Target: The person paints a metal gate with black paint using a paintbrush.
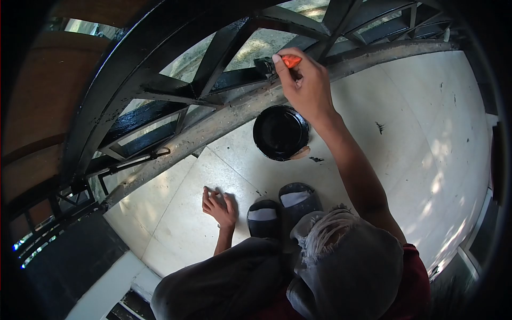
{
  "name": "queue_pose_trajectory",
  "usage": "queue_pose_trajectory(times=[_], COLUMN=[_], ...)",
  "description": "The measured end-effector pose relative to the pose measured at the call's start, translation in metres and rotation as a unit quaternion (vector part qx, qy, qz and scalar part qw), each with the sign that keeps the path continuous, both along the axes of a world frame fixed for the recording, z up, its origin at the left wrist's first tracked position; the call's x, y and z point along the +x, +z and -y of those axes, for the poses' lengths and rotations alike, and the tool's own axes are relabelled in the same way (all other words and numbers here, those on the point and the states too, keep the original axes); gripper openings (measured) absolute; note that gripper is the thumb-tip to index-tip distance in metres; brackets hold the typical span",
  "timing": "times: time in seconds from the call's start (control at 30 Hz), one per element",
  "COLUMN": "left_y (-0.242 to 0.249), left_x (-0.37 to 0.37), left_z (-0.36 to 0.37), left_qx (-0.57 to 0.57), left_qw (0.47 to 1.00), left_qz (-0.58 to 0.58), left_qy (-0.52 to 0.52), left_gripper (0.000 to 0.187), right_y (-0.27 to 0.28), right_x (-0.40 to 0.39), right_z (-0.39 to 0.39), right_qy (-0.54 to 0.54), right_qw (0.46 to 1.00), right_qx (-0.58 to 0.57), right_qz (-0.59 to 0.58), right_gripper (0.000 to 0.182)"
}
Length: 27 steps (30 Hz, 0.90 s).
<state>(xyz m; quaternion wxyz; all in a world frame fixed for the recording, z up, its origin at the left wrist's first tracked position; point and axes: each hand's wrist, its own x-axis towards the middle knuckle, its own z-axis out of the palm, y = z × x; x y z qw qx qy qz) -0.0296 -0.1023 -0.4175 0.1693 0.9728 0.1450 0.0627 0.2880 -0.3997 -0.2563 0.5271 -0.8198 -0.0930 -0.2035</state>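
Note:
My right hand (309, 88) is closed around a paintbrush with an orange handle (291, 61). Its dark bristles (264, 66) meet or nearly meet a lower bar of the black metal railing (234, 80). Just below that hand, a round container of black paint (281, 132) sits on the pale tiled floor, with a tan patch on its lower right rim. My left hand (220, 207) is held low at or just above the tiles, left of my slippers, its fingers apart and holding nothing.
A grey curb (240, 109) runs under the railing. My slippers (263, 217) and bent knee (224, 277) are close below the paint container. Dark paint spots (380, 127) mark the tiles (405, 160). Brown panels (42, 96) stand at the left.

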Motion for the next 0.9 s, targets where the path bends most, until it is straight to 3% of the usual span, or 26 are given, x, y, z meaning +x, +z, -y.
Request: queue_pose_trajectory(times=[0.13, 0.37, 0.5, 0.57, 0.63, 0.77, 0.9], left_y=[-0.001, -0.001, -0.001, -0.003, -0.001, -0.002, 0.014], left_x=[0.001, 0.001, 0.000, 0.002, -0.001, 0.000, 0.010], left_z=[0.000, -0.001, 0.000, 0.000, 0.000, -0.001, -0.007], left_qx=[0.003, 0.007, 0.001, -0.001, -0.003, -0.008, -0.055], left_qw=[1.000, 1.000, 1.000, 1.000, 1.000, 1.000, 0.998], left_qz=[0.015, 0.006, 0.009, 0.015, 0.015, 0.015, -0.021], left_qy=[-0.001, -0.003, -0.001, -0.001, -0.002, 0.001, -0.006], left_gripper=[0.037, 0.040, 0.038, 0.038, 0.037, 0.035, 0.025], right_y=[0.008, 0.014, -0.008, 0.009, 0.026, 0.011, 0.008], right_x=[-0.003, -0.002, 0.001, 0.000, -0.004, 0.005, 0.003], right_z=[-0.002, 0.005, 0.002, 0.003, 0.004, 0.000, 0.005], right_qy=[0.035, 0.000, 0.006, 0.017, 0.009, 0.012, -0.017], right_qw=[0.999, 0.998, 0.998, 0.996, 0.999, 0.999, 0.998], right_qx=[-0.002, -0.013, -0.061, -0.085, -0.016, -0.053, 0.049], right_qz=[-0.009, -0.068, -0.019, -0.006, -0.050, 0.003, -0.033], right_gripper=[0.013, 0.016, 0.017, 0.016, 0.018, 0.019, 0.017])
